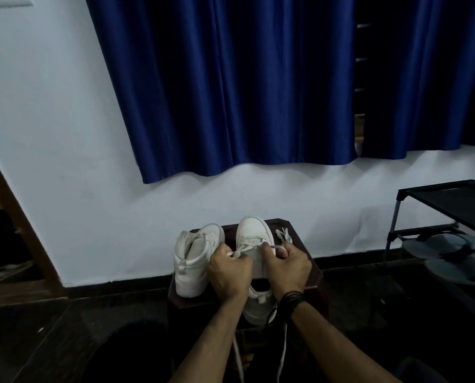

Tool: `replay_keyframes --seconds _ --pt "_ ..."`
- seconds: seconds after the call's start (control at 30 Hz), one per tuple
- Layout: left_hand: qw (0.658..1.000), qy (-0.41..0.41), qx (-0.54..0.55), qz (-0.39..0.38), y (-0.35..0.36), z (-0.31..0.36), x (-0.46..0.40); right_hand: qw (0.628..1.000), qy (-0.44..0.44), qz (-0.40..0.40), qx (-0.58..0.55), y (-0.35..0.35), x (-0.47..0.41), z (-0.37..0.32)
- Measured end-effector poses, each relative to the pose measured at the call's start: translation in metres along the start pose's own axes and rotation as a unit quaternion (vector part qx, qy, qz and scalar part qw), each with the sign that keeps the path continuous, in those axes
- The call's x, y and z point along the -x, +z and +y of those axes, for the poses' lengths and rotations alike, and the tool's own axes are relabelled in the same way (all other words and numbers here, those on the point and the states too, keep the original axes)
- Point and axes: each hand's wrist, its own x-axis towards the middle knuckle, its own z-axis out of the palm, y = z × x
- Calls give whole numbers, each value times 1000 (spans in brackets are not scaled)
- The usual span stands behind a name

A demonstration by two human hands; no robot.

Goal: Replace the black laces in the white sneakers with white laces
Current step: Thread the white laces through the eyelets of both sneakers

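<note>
Two white sneakers stand on a small dark wooden stool (pixel 312 275). The left sneaker (pixel 195 261) lies turned on its side with no lace showing. The right sneaker (pixel 254 233) points away from me and carries a white lace (pixel 247 247) across its eyelets. My left hand (pixel 228 272) pinches one strand of that lace at the shoe's left side. My right hand (pixel 286 268) pinches the other strand at the right side. Two long white lace ends (pixel 282 352) hang down below the stool between my forearms. A bundled white lace (pixel 283 234) lies to the right of the shoe.
A blue curtain (pixel 231 87) hangs on the white wall behind the stool. A black shoe rack (pixel 441 214) with grey sandals (pixel 452 258) stands at the right. A brown wooden door frame (pixel 12 214) is at the left. The floor is dark.
</note>
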Motion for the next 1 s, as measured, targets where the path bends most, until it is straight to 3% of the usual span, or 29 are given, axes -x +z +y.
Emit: replay_keyframes --seconds 0.27,0.4,0.5,0.77,1.0 --pt "976 -116 64 -172 -2 -14 -20 996 24 -87 -14 5 -11 5" --pt "923 -210 158 -283 -16 0 -41 992 25 -120 -28 7 -16 1" --pt "889 -255 209 -318 -18 6 -61 990 32 -132 -43 7 -18 -1" --pt "924 -184 177 -285 -8 9 -72 993 -8 -113 -11 9 -14 1" --pt "982 -17 41 -185 1 7 -44 995 -4 -95 -21 4 -11 1"
